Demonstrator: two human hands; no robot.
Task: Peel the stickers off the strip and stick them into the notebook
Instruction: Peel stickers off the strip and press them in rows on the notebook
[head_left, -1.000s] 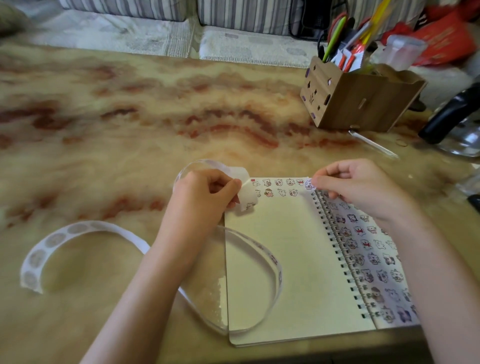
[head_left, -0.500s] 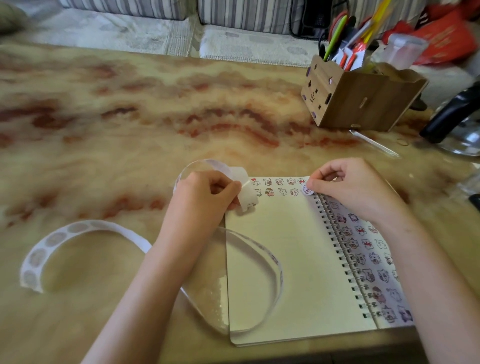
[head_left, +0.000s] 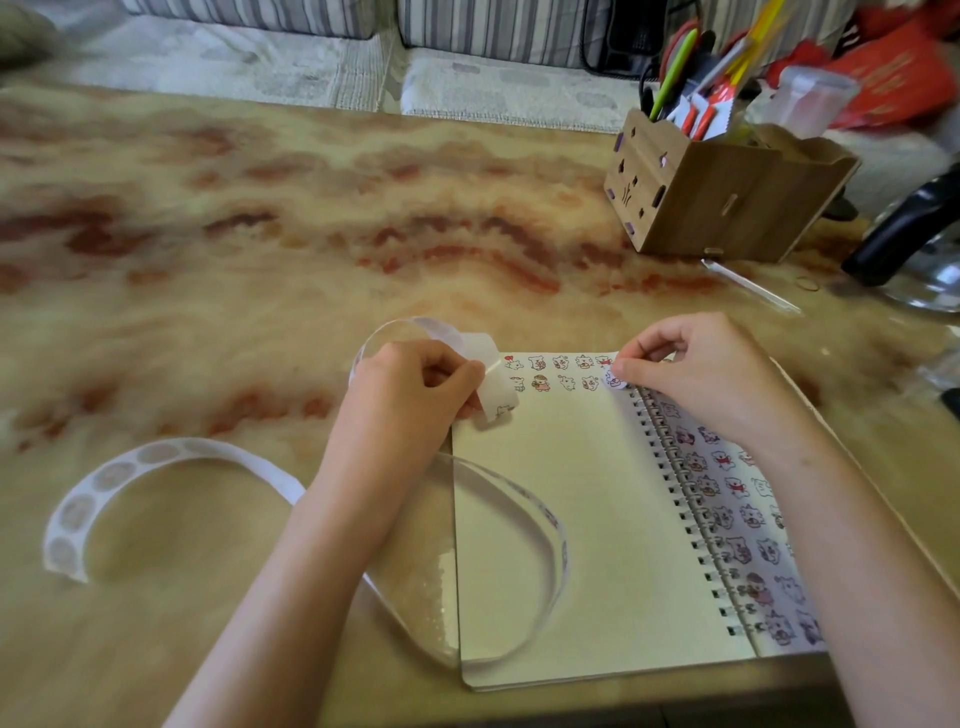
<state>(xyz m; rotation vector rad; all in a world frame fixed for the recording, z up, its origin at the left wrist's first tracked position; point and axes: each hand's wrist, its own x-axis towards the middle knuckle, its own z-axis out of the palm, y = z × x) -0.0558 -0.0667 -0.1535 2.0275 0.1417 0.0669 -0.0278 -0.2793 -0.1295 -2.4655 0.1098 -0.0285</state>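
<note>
An open spiral notebook (head_left: 571, 519) lies at the table's near edge, its cream left page bearing two short rows of small cartoon stickers along the top. My right hand (head_left: 696, 379) pinches a round sticker (head_left: 613, 379) at the right end of the second row, beside the spiral. My left hand (head_left: 415, 400) pinches the white backing strip (head_left: 498, 384) at the page's upper left corner. The strip loops over the page (head_left: 545, 519) and trails left across the table (head_left: 104, 478), showing empty circles.
A wooden pen holder (head_left: 722, 197) full of pens and scissors stands at the back right. A clear pen (head_left: 748, 286) lies in front of it. A black-handled metal pot (head_left: 914, 244) sits at the right edge. Striped cushions lie beyond the marbled table.
My right hand has brought the sticker down and slightly left, from the top row's end to the second row's end. The left hand and strip have stayed put.
</note>
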